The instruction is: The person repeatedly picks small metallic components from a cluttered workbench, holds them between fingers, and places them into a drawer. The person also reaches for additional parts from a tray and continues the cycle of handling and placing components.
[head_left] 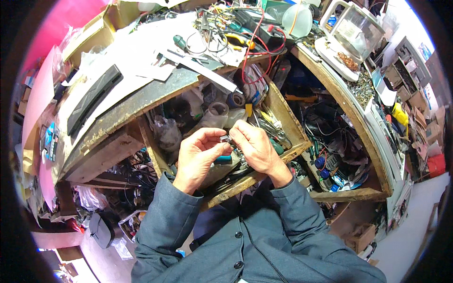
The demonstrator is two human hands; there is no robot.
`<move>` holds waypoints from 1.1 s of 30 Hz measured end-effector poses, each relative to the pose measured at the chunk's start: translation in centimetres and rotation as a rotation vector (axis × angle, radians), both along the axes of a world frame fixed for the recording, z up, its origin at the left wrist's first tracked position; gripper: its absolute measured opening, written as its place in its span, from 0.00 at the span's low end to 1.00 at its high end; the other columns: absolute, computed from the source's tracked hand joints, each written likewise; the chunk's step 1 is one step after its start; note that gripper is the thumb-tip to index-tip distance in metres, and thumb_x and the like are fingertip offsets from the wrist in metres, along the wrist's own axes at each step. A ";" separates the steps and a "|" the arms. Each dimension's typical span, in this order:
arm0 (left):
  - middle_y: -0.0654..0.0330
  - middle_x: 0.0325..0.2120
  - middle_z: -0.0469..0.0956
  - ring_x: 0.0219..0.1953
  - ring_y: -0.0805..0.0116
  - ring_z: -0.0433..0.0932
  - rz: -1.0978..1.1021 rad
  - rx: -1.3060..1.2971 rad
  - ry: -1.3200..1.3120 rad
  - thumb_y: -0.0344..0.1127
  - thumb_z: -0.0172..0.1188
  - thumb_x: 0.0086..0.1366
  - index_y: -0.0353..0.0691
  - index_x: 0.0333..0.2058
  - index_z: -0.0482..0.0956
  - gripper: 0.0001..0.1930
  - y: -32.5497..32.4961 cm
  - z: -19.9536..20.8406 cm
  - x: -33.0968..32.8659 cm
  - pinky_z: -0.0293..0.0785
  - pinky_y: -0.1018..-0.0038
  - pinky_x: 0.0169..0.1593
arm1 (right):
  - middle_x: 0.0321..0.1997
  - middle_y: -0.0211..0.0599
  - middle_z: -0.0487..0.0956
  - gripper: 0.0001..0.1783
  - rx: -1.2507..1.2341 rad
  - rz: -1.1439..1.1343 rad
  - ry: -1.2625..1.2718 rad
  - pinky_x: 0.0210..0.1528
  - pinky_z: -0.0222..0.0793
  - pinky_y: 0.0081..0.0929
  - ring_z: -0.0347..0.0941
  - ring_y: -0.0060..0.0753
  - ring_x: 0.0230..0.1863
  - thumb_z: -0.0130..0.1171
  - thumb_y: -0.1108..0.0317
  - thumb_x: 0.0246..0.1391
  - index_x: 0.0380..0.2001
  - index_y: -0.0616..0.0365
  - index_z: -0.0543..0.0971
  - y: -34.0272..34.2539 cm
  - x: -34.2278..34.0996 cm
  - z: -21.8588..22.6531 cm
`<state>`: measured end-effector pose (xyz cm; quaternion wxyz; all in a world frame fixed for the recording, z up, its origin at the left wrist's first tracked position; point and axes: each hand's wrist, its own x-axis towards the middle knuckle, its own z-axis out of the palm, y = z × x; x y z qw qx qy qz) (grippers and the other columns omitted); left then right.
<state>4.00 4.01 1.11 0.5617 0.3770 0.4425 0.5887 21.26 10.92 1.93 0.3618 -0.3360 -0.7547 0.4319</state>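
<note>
Both my hands meet over an open wooden drawer (278,154) packed with loose parts. Thumb and fingers of my left hand (196,155) pinch a small silvery metal piece (225,139), too small to name more exactly. Pressed against the same piece are the closed fingers of my right hand (257,147), which hide part of it. Just below the fingers, a teal-coloured object (223,160) lies in the drawer. Behind the hands are a roll of tape (217,109) and a clear plastic bag (167,134).
A steel ruler-like bar (203,71) juts over the bench edge above the drawer. Pliers (239,39), red test leads (257,37) and a long black case (94,99) lie on the bench. A second, cable-filled compartment (347,194) is at right.
</note>
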 end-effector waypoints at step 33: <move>0.55 0.33 0.86 0.34 0.69 0.85 0.024 -0.010 0.005 0.24 0.66 0.66 0.32 0.44 0.82 0.08 -0.1 0.5 0.5 0.84 0.72 0.41 | 0.28 0.51 0.72 0.15 0.127 0.048 -0.055 0.31 0.64 0.42 0.70 0.51 0.27 0.52 0.62 0.69 0.32 0.64 0.71 0.2 0.4 -0.1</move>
